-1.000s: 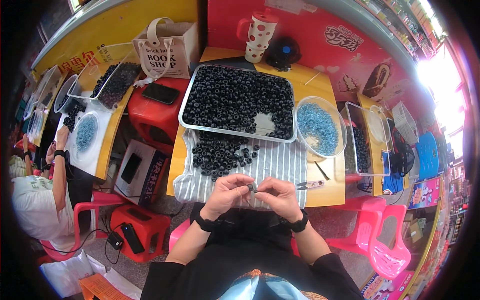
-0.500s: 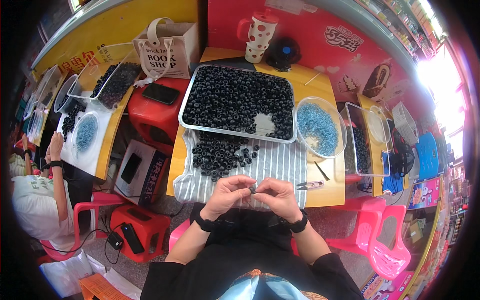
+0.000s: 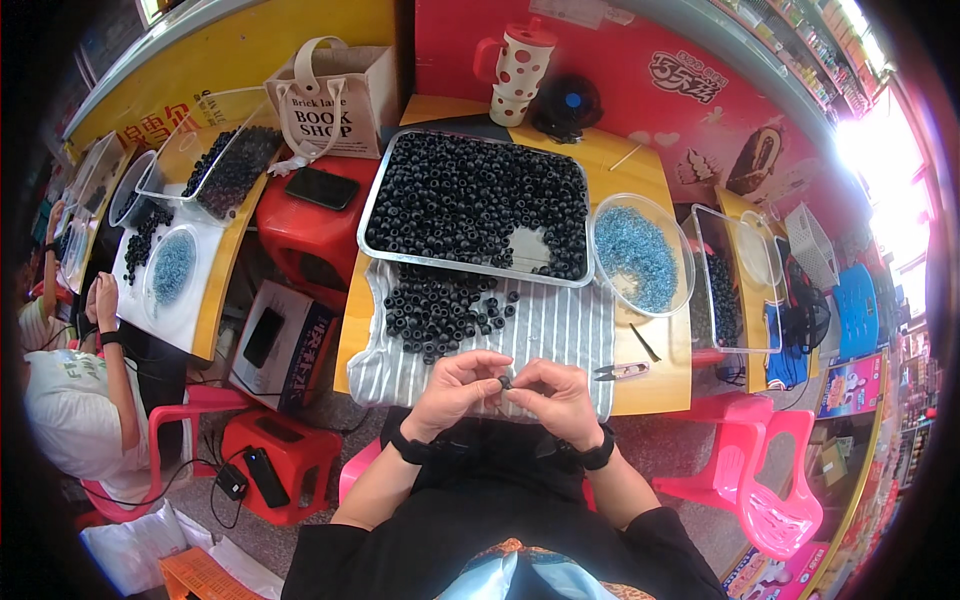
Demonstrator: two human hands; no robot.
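My left hand (image 3: 455, 392) and my right hand (image 3: 562, 398) meet just above the table's front edge. Between their fingertips is a small black ring-shaped piece (image 3: 505, 382), pinched from both sides. Beyond them, a loose heap of black ring-shaped pieces (image 3: 435, 315) lies on a grey-and-white striped cloth (image 3: 570, 340). A clear rectangular tub (image 3: 480, 266) full of the same black pieces stands behind the heap. To its right is a round clear bowl (image 3: 684, 285) of tiny light-blue pieces (image 3: 635, 250). Whether a blue piece is in my fingers is too small to tell.
Small snips (image 3: 622, 371) and dark tweezers (image 3: 645, 343) lie right of my hands. At the table's back stand a spotted tumbler (image 3: 520, 75) and a black fan (image 3: 567, 105). Left, a phone (image 3: 321, 187) rests on a red stool; another person (image 3: 85, 390) sits at a neighbouring table.
My hands stay in almost the same place, still pinching the black piece, with only slight finger movement. At the left, the other person's hands have shifted a little.
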